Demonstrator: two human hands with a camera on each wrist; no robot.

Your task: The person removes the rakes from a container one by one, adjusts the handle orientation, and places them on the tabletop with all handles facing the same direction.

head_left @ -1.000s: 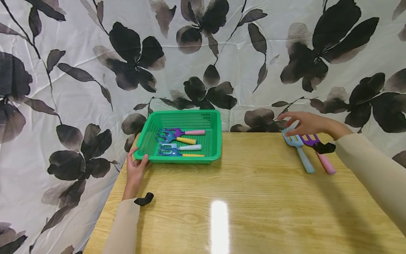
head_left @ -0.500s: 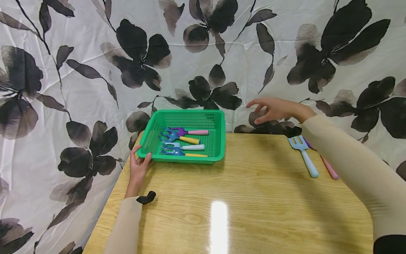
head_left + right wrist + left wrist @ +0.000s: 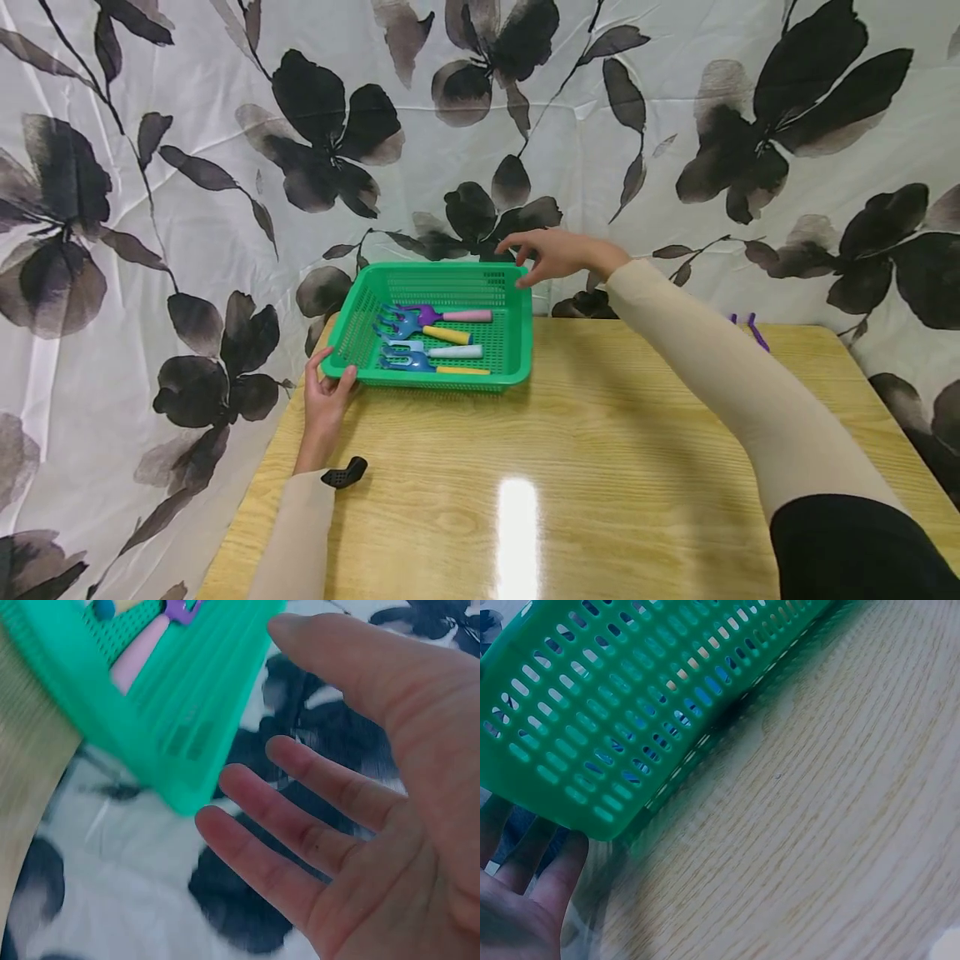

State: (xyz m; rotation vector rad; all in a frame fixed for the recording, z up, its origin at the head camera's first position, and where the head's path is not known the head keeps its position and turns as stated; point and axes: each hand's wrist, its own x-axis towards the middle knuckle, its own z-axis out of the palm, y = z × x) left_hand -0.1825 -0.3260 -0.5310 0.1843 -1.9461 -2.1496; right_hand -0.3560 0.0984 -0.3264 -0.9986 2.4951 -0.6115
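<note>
A green plastic basket (image 3: 517,367) stands on the table's left part, with several small toy garden forks inside. Among them are a purple fork with a pink handle (image 3: 467,317), a blue one with a yellow handle (image 3: 447,335) and a pale blue one (image 3: 455,352). My left hand (image 3: 324,412) grips the basket's front left corner, thumb on the front side and fingers along the left. At the back right corner hovers my right hand (image 3: 558,252), fingers spread and relaxed, nothing in it. The right wrist view shows its fingertips (image 3: 212,817) close to that corner.
Purple tines (image 3: 756,332) of another fork show at the right behind my right sleeve (image 3: 712,392), which hides the rest. A floral cloth (image 3: 600,167) hangs right behind the wooden table (image 3: 420,483).
My right hand has moved left, from above the two forks on the right to the basket's back right corner. My left hand has stayed on the basket, which keeps its place.
</note>
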